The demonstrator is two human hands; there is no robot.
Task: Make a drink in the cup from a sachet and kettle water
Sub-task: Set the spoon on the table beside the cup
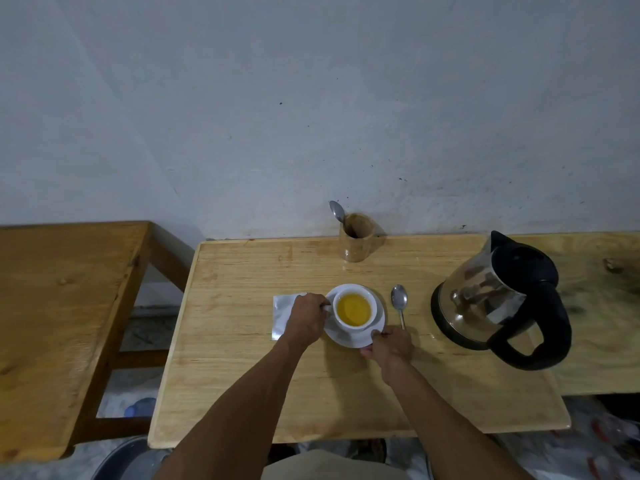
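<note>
A white cup point(354, 310) full of yellow-orange drink stands on a white saucer point(380, 315) in the middle of the wooden table point(242, 358). My left hand point(306, 318) pinches the cup's handle on its left side. My right hand point(389, 346) grips the saucer's near right rim. A silvery sachet point(282, 315) lies flat to the left, partly under my left hand. A metal spoon point(399, 303) lies just right of the saucer. The steel kettle point(498, 299) with black lid and handle stands at the right.
A wooden holder point(356, 242) with a spoon point(336, 211) in it stands at the back edge against the grey wall. A second wooden table point(65, 306) stands to the left across a gap. The near table edge runs just below my forearms.
</note>
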